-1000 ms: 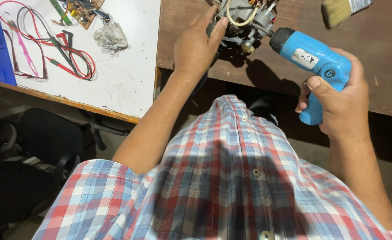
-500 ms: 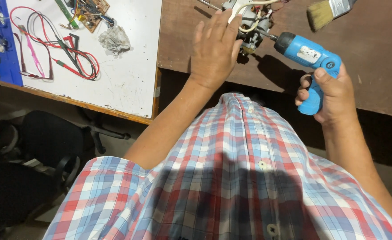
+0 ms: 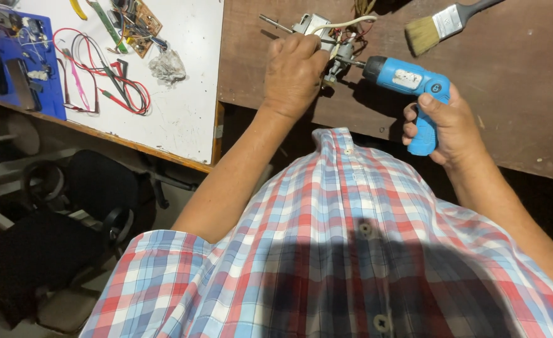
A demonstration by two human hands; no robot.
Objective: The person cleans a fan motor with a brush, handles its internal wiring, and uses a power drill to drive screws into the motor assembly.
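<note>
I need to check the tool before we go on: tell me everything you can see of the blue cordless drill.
The blue cordless drill is a small pistol-shaped tool with a plastic-looking blue body, a darker nose and a thin bit. It lies nearly level above the brown table, nose pointing left, bit tip against the small metal assembly. The right hand wraps its handle; the left hand holds the assembly.

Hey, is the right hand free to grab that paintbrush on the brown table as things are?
Probably not right away. The right hand is wrapped around the blue drill, whose bit is against the metal part under the left hand. The paintbrush lies unobstructed on the brown table, beyond the drill.
</note>
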